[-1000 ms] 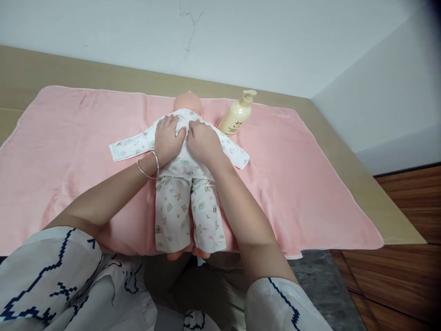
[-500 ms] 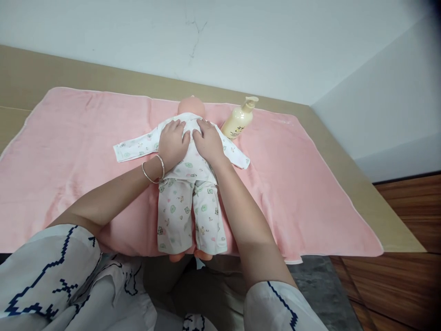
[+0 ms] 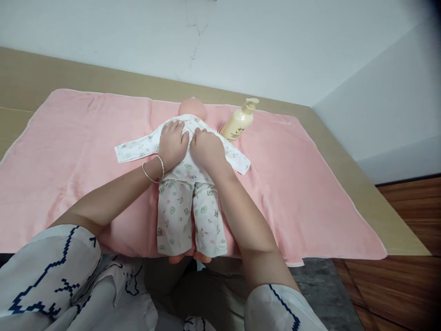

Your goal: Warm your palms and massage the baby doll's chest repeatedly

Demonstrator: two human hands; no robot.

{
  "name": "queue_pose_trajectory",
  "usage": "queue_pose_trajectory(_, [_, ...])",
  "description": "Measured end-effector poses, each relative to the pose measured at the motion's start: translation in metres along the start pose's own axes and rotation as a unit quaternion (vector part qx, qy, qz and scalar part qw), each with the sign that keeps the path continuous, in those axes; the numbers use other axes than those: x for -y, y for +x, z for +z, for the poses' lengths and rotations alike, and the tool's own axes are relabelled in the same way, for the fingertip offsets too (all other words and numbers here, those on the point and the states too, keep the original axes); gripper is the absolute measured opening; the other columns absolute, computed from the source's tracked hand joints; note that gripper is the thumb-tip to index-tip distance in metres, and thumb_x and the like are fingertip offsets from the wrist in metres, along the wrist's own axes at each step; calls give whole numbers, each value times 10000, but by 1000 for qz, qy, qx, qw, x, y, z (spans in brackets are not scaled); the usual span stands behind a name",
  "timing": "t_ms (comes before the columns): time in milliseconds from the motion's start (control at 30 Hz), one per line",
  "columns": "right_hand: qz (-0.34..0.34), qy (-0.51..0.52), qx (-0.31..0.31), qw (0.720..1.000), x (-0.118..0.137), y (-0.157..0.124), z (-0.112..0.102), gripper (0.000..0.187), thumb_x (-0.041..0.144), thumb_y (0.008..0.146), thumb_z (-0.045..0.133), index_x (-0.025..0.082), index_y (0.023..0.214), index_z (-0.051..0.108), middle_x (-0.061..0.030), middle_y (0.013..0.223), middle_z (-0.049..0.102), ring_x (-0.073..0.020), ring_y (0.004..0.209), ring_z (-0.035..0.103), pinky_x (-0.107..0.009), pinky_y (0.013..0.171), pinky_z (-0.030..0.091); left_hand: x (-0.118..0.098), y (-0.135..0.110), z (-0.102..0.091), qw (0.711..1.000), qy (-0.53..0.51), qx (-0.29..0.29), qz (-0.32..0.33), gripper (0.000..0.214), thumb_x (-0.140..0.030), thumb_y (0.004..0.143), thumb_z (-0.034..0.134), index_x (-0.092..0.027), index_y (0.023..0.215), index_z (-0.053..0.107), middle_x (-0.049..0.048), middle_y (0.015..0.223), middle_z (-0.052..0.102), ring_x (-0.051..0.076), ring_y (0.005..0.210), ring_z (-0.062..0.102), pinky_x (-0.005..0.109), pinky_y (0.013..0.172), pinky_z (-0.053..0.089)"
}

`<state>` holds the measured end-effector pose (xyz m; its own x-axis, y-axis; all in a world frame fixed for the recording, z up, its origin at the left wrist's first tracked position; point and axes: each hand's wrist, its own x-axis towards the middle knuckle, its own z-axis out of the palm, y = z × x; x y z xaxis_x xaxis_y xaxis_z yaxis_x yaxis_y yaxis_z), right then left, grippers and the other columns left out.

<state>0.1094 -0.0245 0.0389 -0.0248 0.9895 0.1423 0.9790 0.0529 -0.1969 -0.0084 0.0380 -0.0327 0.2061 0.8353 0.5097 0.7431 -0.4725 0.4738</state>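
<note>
A baby doll (image 3: 191, 108) in a white printed top (image 3: 188, 171) and matching trousers (image 3: 190, 216) lies on a pink towel (image 3: 292, 184), head away from me and feet over the near edge. My left hand (image 3: 172, 146), with two bangles on the wrist, lies fingers down on the left of the doll's chest. My right hand (image 3: 206, 148) sits beside it on the right of the chest, its fingers bent and pinching the top's fabric at the middle seam. The two hands touch at the centre. The top's sleeves spread out flat to both sides.
A cream pump bottle (image 3: 238, 122) lies tilted on the towel just right of the doll's head. The towel covers a tan table (image 3: 375, 202) set against a white wall. Wooden floor shows at the right, a grey mat below the table edge.
My right hand's fingers have curled from flat into a pinch on the top's fabric and moved a little toward the middle. My left hand stays on the chest. The view has shifted slightly.
</note>
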Motion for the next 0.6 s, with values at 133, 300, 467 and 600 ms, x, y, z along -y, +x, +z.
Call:
queue_pose_trajectory(133, [-22, 68, -18, 997, -24, 15, 14, 457, 202, 988, 286, 72, 1296, 597, -221, 1306, 654, -327, 1228, 606, -468, 1059, 459, -31, -20, -11, 998, 37, 21, 47, 403, -202, 972, 396, -66, 1262, 640, 201, 1388, 621, 321, 1362, 535, 495, 1193, 400])
queue_pose_trajectory(300, [-28, 129, -33, 991, -42, 27, 26, 519, 243, 999, 270, 84, 1421, 526, -180, 1473, 560, -282, 1400, 496, -453, 1173, 385, -37, -23, -9, 998, 17, 51, 19, 473, -238, 958, 478, -51, 1388, 545, 195, 1498, 531, 321, 1468, 422, 478, 1249, 333])
queue_pose_trajectory(467, [12, 32, -10, 999, -9, 6, 9, 415, 211, 988, 303, 76, 1183, 643, -242, 1177, 704, -364, 1095, 671, -500, 952, 516, -7, -1, -3, 997, -30, 64, -21, 494, -324, 955, 496, -124, 1405, 540, 156, 1518, 522, 303, 1472, 417, 496, 1265, 293])
queue_pose_trajectory(600, [14, 23, -13, 1000, 1, -1, 5, 370, 195, 983, 318, 96, 1125, 646, -234, 1129, 710, -346, 1047, 673, -468, 918, 522, -5, -1, -4, 999, -39, 32, -3, 450, -360, 967, 455, -155, 1346, 585, 143, 1460, 580, 298, 1423, 471, 516, 1253, 305])
